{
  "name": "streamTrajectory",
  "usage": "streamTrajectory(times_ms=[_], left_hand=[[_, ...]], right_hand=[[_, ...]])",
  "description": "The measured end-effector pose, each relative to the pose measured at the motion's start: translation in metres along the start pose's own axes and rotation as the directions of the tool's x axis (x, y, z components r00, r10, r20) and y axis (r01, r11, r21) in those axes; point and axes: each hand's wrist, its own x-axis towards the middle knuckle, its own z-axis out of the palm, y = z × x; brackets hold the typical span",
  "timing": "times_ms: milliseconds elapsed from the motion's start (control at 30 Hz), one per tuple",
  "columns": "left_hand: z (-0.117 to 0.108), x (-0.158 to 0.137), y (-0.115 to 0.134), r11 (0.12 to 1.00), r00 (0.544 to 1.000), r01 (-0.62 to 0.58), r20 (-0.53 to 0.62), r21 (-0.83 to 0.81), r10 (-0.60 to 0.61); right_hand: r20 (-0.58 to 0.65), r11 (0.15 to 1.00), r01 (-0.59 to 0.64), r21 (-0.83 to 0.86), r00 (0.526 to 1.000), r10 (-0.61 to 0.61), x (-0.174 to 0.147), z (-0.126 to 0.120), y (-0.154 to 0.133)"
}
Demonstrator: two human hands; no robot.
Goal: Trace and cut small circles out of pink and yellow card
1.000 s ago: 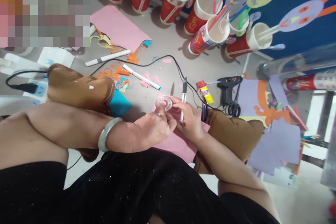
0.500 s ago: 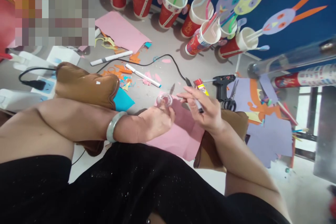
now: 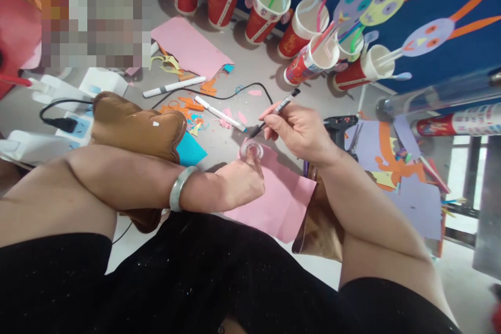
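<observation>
My left hand (image 3: 241,180) has its fingers curled, pressing a small clear ring, which looks like a tape roll (image 3: 251,150), onto the upper edge of a pink paper sheet (image 3: 274,198). A fingertip sits inside the ring. My right hand (image 3: 295,128) grips a slim marker pen (image 3: 285,102) with a dark end pointing up. The pen slants down to the left, its dark tip beside the ring's upper edge; whether it touches the paper I cannot tell.
Red paper cups (image 3: 264,23) with straws and paper rabbit faces line the back. White markers (image 3: 219,113), scraps and a black cable lie ahead. A brown cushion (image 3: 136,128) and power sockets (image 3: 80,125) are left; a glue gun (image 3: 340,128), scissors (image 3: 354,143) and purple paper (image 3: 418,203) right.
My right hand has turned and closed round the pen, swinging its tip down toward the ring. The left hand stays on the ring. The whole view has shifted slightly.
</observation>
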Motion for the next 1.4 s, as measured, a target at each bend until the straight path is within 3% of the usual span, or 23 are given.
streamTrajectory(times_ms=[233,500,733,1100,1400], left_hand=[[0.01,0.001,0.002,0.999,0.996,0.04,-0.075,-0.019,-0.041],[0.0,0.001,0.0,0.997,0.998,0.05,-0.033,-0.052,-0.051],[0.005,0.0,0.001,0.998,0.994,0.051,-0.091,-0.043,-0.055],[-0.011,0.001,-0.004,0.997,0.998,0.006,0.061,-0.083,-0.001],[-0.002,0.002,-0.001,0.997,0.999,0.036,-0.007,-0.072,-0.036]], right_hand=[[0.12,0.985,0.09,-0.15,0.99,-0.072,0.018,0.011,0.002],[0.24,0.961,0.169,-0.22,0.964,-0.115,0.03,0.022,0.01],[0.24,0.963,0.181,-0.201,0.962,-0.13,0.032,0.023,0.01],[0.202,0.978,0.111,-0.175,0.976,-0.075,0.027,0.018,0.019],[0.154,0.998,0.032,-0.06,0.988,-0.022,0.019,0.014,0.027]])
